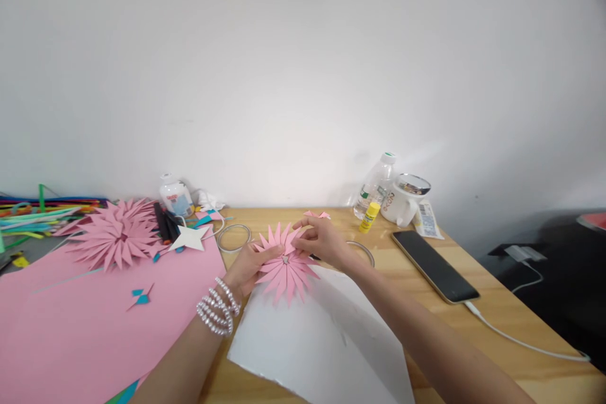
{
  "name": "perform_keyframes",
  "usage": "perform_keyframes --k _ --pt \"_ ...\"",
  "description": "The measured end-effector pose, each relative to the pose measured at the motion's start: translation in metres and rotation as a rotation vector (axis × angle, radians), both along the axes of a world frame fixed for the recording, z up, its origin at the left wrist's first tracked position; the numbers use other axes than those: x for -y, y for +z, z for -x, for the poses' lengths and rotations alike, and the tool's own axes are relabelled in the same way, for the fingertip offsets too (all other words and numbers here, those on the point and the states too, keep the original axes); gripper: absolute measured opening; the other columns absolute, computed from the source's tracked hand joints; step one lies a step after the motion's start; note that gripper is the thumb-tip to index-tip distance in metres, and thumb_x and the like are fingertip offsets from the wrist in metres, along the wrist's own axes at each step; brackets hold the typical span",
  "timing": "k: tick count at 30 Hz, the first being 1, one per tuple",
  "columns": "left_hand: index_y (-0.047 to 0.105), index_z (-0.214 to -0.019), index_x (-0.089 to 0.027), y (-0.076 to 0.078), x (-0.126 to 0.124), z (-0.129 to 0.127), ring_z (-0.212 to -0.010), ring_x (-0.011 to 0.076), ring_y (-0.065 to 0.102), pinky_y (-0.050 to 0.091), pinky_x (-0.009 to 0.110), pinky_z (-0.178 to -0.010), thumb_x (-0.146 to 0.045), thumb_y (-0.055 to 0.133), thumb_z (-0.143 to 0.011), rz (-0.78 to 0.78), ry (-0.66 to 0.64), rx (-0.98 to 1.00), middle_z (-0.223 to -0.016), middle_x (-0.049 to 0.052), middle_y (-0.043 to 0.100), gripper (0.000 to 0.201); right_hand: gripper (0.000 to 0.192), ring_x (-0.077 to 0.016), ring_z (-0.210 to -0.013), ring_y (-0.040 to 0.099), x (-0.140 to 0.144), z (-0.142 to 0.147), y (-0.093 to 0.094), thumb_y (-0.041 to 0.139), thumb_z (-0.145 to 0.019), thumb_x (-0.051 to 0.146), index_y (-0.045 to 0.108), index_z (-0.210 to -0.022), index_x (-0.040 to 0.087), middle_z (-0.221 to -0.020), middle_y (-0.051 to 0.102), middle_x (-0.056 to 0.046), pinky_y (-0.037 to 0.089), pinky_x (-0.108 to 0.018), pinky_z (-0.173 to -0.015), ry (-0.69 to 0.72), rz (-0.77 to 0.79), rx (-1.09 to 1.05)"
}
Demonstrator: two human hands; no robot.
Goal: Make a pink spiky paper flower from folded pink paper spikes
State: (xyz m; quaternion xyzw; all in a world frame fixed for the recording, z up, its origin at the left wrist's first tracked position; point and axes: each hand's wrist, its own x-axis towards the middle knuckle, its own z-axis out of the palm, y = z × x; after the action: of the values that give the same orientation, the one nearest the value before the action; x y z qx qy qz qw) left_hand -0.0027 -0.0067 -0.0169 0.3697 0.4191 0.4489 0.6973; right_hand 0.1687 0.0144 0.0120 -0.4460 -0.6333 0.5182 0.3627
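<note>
While both hands pinch a pink paper flower (285,265) above the white sheet (326,341), left hand (250,267) underneath, right hand (322,240) clamped on a far petal, a hard tug could tear it.

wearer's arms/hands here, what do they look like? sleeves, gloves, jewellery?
Both forearms are bare in view: no sleeves, no gloves. The left hand has a stack of several pearl-like white bead bracelets wrapped around the wrist. The right hand and its wrist show no bracelet or watch. Rings or nail polish are too small to tell.
</note>
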Motion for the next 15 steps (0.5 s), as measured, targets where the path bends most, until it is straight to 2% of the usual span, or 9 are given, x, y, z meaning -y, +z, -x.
perform_keyframes --k 5,11,15 --pt "0.061 -0.052 -0.013 0.0007 0.0009 -0.0007 -0.039 0.0079 0.047 0.035 0.021 -0.042 -0.029 0.077 -0.053 -0.001 0.02 -0.021 -0.041 -0.003 0.055 0.023 0.02 -0.0159 -0.056 0.065 0.0013 0.001 -0.0032 0.06 -0.067 0.015 0.05 -0.084 0.017 -0.054 0.063 0.003 0.05 -0.024 -0.053 -0.008 0.07 -0.069" --pt "0.066 -0.063 -0.012 0.002 0.0009 -0.001 -0.048 0.012 0.055 0.041 0.023 -0.047 -0.031 0.077 -0.054 0.004 0.001 -0.021 -0.055 0.002 0.065 0.024 0.035 -0.0156 -0.056 0.063 0.0007 0.001 -0.0074 0.065 -0.058 0.01 0.05 -0.088 0.018 -0.057 0.065 0.003 0.044 -0.021 -0.046 -0.014 0.103 -0.035" --pt "0.065 -0.061 -0.012 0.0008 0.0008 -0.0019 -0.047 0.0118 0.055 0.041 0.023 -0.047 -0.031 0.078 -0.052 0.019 0.025 -0.029 -0.053 0.002 0.064 0.024 0.031 -0.0149 -0.055 0.062 0.0022 0.0031 -0.0076 0.062 -0.06 0.011 0.05 -0.087 0.018 -0.057 0.065 0.002 0.042 -0.02 -0.044 -0.038 0.111 -0.006"
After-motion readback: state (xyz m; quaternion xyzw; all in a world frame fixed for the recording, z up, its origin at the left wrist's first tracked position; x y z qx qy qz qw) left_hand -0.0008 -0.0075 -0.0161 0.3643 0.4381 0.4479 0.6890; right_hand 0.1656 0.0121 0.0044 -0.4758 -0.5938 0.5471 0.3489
